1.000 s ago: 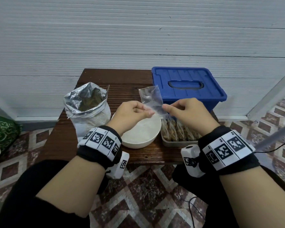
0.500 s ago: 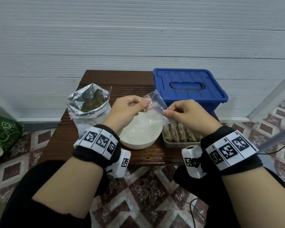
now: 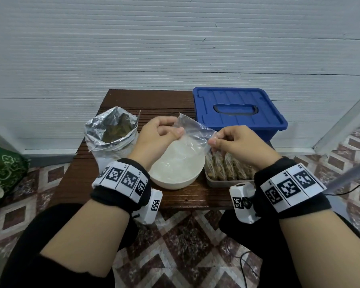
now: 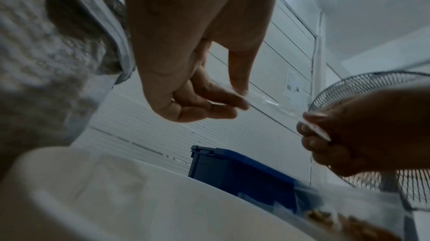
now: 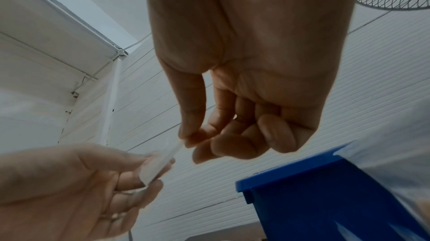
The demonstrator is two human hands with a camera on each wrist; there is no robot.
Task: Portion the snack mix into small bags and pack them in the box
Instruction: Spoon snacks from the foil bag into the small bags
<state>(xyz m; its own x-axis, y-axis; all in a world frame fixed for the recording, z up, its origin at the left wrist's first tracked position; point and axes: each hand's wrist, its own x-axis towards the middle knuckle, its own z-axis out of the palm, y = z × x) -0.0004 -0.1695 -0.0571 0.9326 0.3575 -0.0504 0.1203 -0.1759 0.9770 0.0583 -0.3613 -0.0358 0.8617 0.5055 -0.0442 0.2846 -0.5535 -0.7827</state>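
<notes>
The left hand [image 3: 156, 136] pinches one side of a small clear bag [image 3: 192, 132] between thumb and curled fingers, the other fingers tucked toward the palm. The right hand [image 3: 239, 142] pinches the opposite side the same way, thumb against forefinger, the rest curled in. The bag is stretched between the two hands, held in the air above a white bowl [image 3: 176, 167]. The bag looks empty.

The bowl stands near the front of a dark wooden table [image 3: 154, 100]. Left of it, just beside the left wrist, stands an open foil sack [image 3: 110, 132] with brownish snack mix inside. Right of the bowl, a shallow tray [image 3: 218, 181] holds filled bags [image 3: 229, 167] standing in a row, partly hidden by the right hand. Behind the tray sits a blue box [image 3: 237, 109] with its lid on.

The table stands against a white ribbed wall [image 3: 175, 48]. The floor [image 3: 185, 246] has patterned brown and white tiles. A fan [image 4: 372, 88] shows in the wrist views.
</notes>
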